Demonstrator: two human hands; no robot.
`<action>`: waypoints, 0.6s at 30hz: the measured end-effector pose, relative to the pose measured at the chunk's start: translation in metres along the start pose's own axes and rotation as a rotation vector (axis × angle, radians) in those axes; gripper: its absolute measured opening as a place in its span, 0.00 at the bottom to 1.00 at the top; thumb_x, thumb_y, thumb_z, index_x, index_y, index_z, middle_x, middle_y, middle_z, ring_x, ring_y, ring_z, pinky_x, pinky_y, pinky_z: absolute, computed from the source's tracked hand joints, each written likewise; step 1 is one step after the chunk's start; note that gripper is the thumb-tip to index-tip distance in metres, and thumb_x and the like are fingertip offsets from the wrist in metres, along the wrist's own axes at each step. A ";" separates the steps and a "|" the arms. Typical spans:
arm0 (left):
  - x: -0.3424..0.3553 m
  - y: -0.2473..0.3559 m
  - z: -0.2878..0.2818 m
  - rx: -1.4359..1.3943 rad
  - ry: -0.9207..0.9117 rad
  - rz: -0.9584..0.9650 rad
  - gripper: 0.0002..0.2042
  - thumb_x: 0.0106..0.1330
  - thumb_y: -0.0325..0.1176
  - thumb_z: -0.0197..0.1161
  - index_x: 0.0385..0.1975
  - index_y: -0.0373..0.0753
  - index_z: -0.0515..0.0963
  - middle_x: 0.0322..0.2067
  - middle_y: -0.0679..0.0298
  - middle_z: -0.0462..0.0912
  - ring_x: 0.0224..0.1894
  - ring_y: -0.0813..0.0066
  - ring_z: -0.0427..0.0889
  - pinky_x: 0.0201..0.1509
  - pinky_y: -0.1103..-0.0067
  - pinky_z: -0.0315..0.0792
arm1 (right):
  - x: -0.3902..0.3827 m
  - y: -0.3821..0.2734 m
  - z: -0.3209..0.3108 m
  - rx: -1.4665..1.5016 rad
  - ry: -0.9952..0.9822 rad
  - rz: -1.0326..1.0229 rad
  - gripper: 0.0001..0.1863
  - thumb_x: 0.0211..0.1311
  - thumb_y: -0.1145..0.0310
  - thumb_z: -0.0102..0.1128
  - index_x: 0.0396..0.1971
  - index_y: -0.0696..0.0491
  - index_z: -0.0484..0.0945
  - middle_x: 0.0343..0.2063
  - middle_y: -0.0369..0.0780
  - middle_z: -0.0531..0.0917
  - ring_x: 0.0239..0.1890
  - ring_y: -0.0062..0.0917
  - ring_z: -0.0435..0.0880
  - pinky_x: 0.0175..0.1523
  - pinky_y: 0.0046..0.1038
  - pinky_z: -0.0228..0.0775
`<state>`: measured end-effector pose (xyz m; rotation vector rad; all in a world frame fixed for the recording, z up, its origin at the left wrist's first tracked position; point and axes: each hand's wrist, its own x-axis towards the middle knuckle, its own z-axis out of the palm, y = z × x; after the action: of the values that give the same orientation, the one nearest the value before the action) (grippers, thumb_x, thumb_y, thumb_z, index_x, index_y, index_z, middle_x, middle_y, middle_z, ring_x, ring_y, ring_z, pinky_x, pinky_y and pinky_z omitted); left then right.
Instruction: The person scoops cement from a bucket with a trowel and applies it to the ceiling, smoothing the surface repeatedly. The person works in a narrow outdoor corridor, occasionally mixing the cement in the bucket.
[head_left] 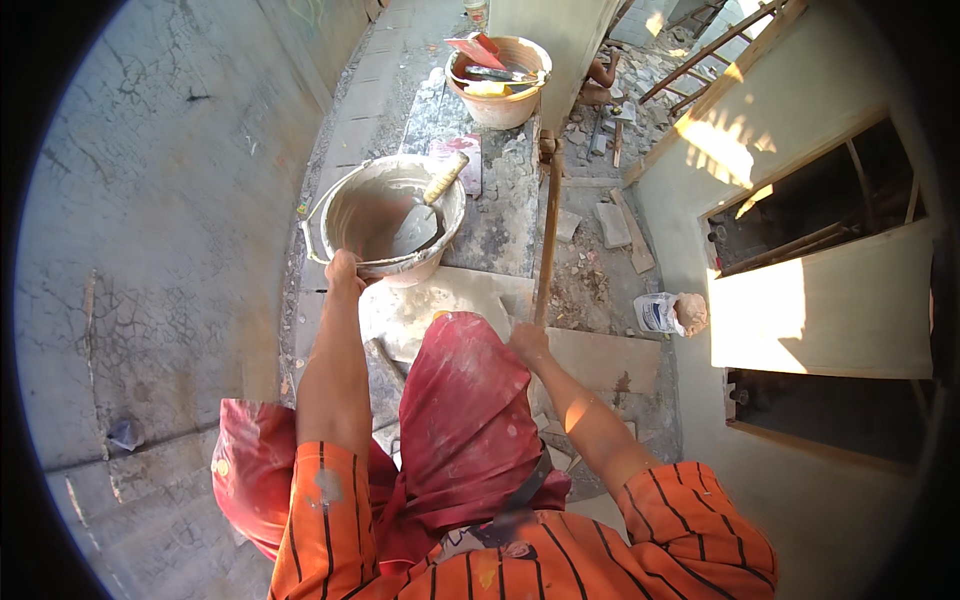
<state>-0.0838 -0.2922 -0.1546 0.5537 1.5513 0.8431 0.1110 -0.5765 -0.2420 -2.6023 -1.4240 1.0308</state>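
A mortar-smeared bucket [428, 270] stands in front of me to the left, with a wire handle. Closed at its near rim is my left hand [345, 270], gripping the rim edge. Inside the bucket a trowel [413, 232] leans with its grey blade down and its pale handle past the right rim. Some wet grey mix seems to lie at the bottom. Beside my red-trousered knee, my right hand [528, 343] is closed round the lower part of a wooden pole [550, 225]; its fingers are partly hidden.
Farther ahead, a second bucket [503, 112] holds a red float and other tools. A cracked wall [180, 200] runs along the left. Rubble and boards lie to the right, near a white bag [658, 313]. Beyond the doorway, another person's arm [602, 75] and a wooden ladder [705, 60] show.
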 end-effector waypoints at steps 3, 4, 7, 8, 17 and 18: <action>-0.001 0.048 0.021 0.076 -0.034 0.054 0.16 0.55 0.28 0.46 0.40 0.24 0.68 0.35 0.43 0.76 0.26 0.47 0.81 0.25 0.54 0.80 | 0.027 0.020 0.027 0.025 -0.032 0.044 0.19 0.57 0.58 0.47 0.41 0.55 0.76 0.38 0.48 0.81 0.42 0.42 0.81 0.45 0.42 0.74; 0.001 0.069 0.028 0.137 -0.034 0.035 0.16 0.54 0.27 0.46 0.41 0.25 0.68 0.36 0.42 0.76 0.27 0.46 0.81 0.26 0.53 0.80 | 0.027 0.026 0.030 0.062 0.002 0.060 0.18 0.57 0.60 0.45 0.42 0.54 0.76 0.38 0.48 0.81 0.43 0.42 0.81 0.46 0.43 0.73; 0.005 0.131 0.048 0.310 -0.059 0.023 0.16 0.52 0.25 0.46 0.41 0.27 0.69 0.37 0.42 0.76 0.31 0.45 0.82 0.29 0.52 0.80 | 0.032 0.036 0.033 0.166 0.091 0.107 0.18 0.59 0.64 0.42 0.43 0.53 0.77 0.40 0.48 0.81 0.45 0.41 0.80 0.49 0.44 0.71; 0.007 0.147 0.056 0.364 -0.074 0.023 0.16 0.51 0.25 0.45 0.41 0.28 0.69 0.38 0.42 0.76 0.32 0.44 0.82 0.30 0.52 0.80 | 0.033 0.041 0.036 0.179 0.099 0.122 0.18 0.59 0.63 0.41 0.42 0.54 0.78 0.40 0.49 0.81 0.45 0.42 0.80 0.49 0.44 0.71; 0.096 0.147 0.070 0.443 -0.367 -0.009 0.10 0.51 0.24 0.49 0.34 0.30 0.68 0.30 0.50 0.74 0.31 0.53 0.81 0.34 0.52 0.80 | 0.020 0.125 0.078 1.011 0.360 0.206 0.21 0.58 0.56 0.49 0.41 0.58 0.77 0.38 0.52 0.80 0.42 0.45 0.79 0.45 0.40 0.70; 0.121 0.123 0.062 0.373 -0.353 -0.031 0.13 0.51 0.26 0.50 0.36 0.28 0.66 0.29 0.47 0.71 0.28 0.49 0.80 0.27 0.49 0.79 | 0.010 0.142 0.089 1.179 0.430 0.229 0.19 0.59 0.57 0.50 0.41 0.57 0.76 0.37 0.48 0.80 0.41 0.40 0.78 0.42 0.37 0.70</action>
<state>-0.0567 -0.1115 -0.1359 0.8947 1.3873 0.4015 0.1734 -0.6792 -0.3594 -1.8762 -0.2282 0.8345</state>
